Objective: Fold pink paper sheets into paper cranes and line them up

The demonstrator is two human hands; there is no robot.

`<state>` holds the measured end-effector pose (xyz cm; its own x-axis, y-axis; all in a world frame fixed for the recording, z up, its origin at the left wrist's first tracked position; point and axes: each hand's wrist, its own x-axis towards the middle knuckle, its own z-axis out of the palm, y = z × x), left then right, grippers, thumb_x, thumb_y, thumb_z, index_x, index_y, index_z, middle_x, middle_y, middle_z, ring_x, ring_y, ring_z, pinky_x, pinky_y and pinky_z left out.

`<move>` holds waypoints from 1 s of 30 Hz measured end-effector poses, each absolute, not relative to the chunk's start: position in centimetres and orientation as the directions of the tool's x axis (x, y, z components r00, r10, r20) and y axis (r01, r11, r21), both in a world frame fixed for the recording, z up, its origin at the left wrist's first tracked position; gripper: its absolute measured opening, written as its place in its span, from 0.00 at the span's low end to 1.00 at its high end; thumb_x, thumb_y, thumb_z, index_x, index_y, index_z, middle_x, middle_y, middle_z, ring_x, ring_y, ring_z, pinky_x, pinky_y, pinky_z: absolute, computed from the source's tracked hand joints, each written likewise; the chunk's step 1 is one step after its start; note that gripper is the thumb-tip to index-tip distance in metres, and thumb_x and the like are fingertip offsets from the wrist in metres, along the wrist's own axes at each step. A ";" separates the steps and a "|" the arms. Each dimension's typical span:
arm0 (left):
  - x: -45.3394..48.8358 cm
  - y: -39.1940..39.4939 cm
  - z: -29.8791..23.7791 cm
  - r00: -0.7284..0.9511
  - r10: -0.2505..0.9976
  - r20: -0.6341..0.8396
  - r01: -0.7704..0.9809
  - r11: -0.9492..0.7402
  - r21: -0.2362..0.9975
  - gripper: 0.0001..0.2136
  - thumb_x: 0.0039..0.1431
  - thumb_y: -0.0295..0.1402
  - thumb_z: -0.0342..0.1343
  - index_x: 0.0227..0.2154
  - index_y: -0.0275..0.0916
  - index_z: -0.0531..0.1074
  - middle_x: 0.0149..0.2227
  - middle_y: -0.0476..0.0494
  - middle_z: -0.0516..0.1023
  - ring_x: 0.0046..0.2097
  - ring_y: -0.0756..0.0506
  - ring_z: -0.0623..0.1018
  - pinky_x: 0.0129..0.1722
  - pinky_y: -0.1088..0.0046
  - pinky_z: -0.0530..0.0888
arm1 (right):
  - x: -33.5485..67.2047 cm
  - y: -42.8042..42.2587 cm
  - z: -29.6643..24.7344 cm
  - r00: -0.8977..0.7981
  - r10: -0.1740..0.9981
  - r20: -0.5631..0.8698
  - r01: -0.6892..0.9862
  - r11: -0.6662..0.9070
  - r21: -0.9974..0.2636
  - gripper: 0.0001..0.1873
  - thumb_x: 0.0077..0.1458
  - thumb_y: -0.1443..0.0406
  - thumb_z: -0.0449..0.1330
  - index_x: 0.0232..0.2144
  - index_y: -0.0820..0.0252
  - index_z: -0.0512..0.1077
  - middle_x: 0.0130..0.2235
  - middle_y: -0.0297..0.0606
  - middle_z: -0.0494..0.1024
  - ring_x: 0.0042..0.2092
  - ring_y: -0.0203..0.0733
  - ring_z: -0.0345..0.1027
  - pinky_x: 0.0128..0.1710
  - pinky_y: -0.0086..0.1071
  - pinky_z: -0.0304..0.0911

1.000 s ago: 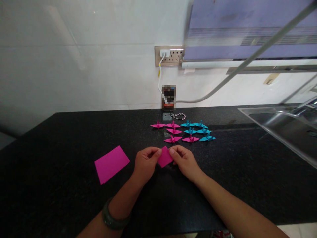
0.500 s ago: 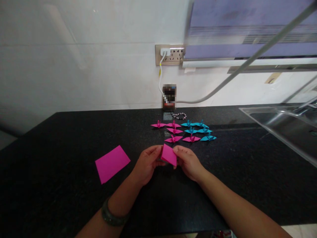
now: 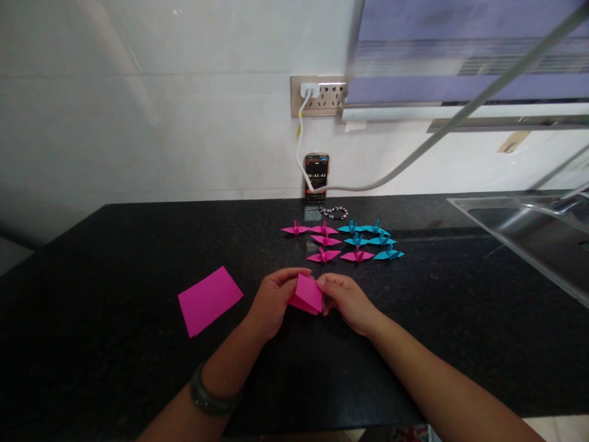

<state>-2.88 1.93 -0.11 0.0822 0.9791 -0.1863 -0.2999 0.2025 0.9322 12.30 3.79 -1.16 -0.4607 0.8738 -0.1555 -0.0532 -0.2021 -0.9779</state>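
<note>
Between my two hands is a small folded sheet of pink origami paper (image 3: 307,293), its layers parted along the lower left side. My left hand (image 3: 275,302) grips its left edge, thumb on top and fingers behind. On the right side, my right hand (image 3: 346,299) pinches the paper's corner between thumb and fingers. Beyond the hands stand folded pink paper cranes (image 3: 324,255) and blue paper cranes (image 3: 389,254), several of each, in loose rows. To the left of my left hand, flat pink paper sheets (image 3: 210,301) lie on the black countertop (image 3: 115,368).
A phone (image 3: 316,175) showing a timer leans against the wall, a white cable (image 3: 298,141) running up to the wall socket (image 3: 319,96). A beaded bracelet (image 3: 335,213) lies before it. At right is a metal sink (image 3: 519,227). A grey hose (image 3: 427,141) crosses the upper right.
The folded paper has turned in my hands and its lower layers have parted. Both hands keep hold of it, shifted slightly left. The view has tilted a little.
</note>
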 end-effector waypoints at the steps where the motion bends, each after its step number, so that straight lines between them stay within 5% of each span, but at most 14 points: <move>1: -2.9 2.0 -0.2 0.064 0.983 -0.173 -0.282 0.184 0.941 0.09 0.45 0.30 0.56 0.32 0.35 0.73 0.30 0.45 0.76 0.30 0.50 0.73 0.32 0.74 0.68 | 12.3 3.8 -1.2 -0.435 0.893 -0.116 0.023 -0.118 -0.993 0.16 0.52 0.56 0.50 0.23 0.62 0.65 0.20 0.32 0.65 0.22 0.31 0.58 0.21 0.25 0.56; 4: -3.0 2.0 -0.3 0.036 0.988 -0.153 -0.206 0.157 0.966 0.07 0.45 0.31 0.56 0.28 0.34 0.72 0.28 0.45 0.75 0.28 0.50 0.72 0.30 0.75 0.67 | 12.7 3.5 -0.8 -0.311 0.939 0.147 0.202 0.216 -0.955 0.18 0.48 0.54 0.54 0.37 0.61 0.67 0.33 0.39 0.68 0.31 0.36 0.62 0.27 0.28 0.60; 9: -3.0 2.0 -0.4 -0.090 0.993 -0.073 0.240 0.093 0.966 0.07 0.46 0.33 0.52 0.25 0.35 0.72 0.23 0.48 0.74 0.26 0.49 0.71 0.25 0.76 0.65 | 12.9 2.5 0.0 -0.412 0.824 0.389 0.334 0.534 -0.777 0.45 0.30 0.54 0.66 0.52 0.57 0.57 0.48 0.46 0.62 0.44 0.48 0.59 0.34 0.34 0.62; 11: -3.0 1.9 -0.3 -0.084 0.996 -0.005 0.379 0.037 0.925 0.08 0.46 0.33 0.51 0.23 0.36 0.73 0.22 0.49 0.73 0.25 0.50 0.70 0.24 0.76 0.64 | 12.7 2.2 0.0 -0.428 0.812 0.397 0.387 0.562 -0.732 0.41 0.34 0.55 0.65 0.51 0.58 0.59 0.48 0.46 0.63 0.46 0.48 0.59 0.38 0.37 0.61; 13: -3.0 1.9 -0.3 -0.070 0.997 0.025 0.436 0.008 0.900 0.08 0.47 0.34 0.51 0.22 0.36 0.73 0.21 0.49 0.73 0.25 0.50 0.70 0.24 0.77 0.63 | 12.4 2.3 -0.2 -0.404 0.828 0.388 0.399 0.541 -0.741 0.24 0.44 0.59 0.59 0.46 0.58 0.65 0.43 0.44 0.68 0.43 0.45 0.62 0.40 0.37 0.60; 15: -3.0 1.9 -0.1 -0.063 0.998 0.006 0.424 0.022 0.905 0.09 0.47 0.35 0.52 0.22 0.36 0.72 0.21 0.49 0.72 0.24 0.50 0.70 0.24 0.77 0.63 | 12.3 2.5 -0.6 -0.342 0.872 0.351 0.362 0.467 -0.807 0.12 0.51 0.63 0.53 0.38 0.58 0.70 0.35 0.40 0.72 0.38 0.41 0.64 0.38 0.34 0.60; 22: -3.3 2.2 -0.2 0.007 0.978 -0.210 -0.058 0.210 0.976 0.13 0.43 0.34 0.58 0.34 0.34 0.72 0.29 0.45 0.75 0.27 0.51 0.71 0.28 0.76 0.67 | 12.3 3.3 -1.2 -0.277 0.961 0.009 0.073 0.031 -0.997 0.12 0.51 0.59 0.53 0.32 0.61 0.70 0.26 0.35 0.71 0.24 0.34 0.61 0.20 0.26 0.58; 26: -3.4 2.3 -0.6 0.041 0.971 -0.236 -0.152 0.239 0.959 0.11 0.43 0.35 0.59 0.30 0.33 0.73 0.27 0.45 0.75 0.26 0.51 0.71 0.28 0.75 0.66 | 12.2 3.3 -1.2 -0.263 0.963 0.065 0.105 0.096 -0.990 0.12 0.51 0.60 0.53 0.32 0.61 0.71 0.26 0.35 0.71 0.25 0.34 0.62 0.22 0.27 0.59; 30: -3.4 2.3 -0.6 0.042 0.966 -0.257 -0.191 0.260 0.947 0.10 0.42 0.33 0.59 0.30 0.33 0.74 0.26 0.45 0.75 0.26 0.52 0.71 0.27 0.76 0.66 | 12.5 3.5 -1.1 -0.216 0.925 0.311 0.270 0.363 -0.892 0.10 0.51 0.65 0.53 0.34 0.59 0.72 0.31 0.37 0.73 0.33 0.38 0.65 0.33 0.31 0.62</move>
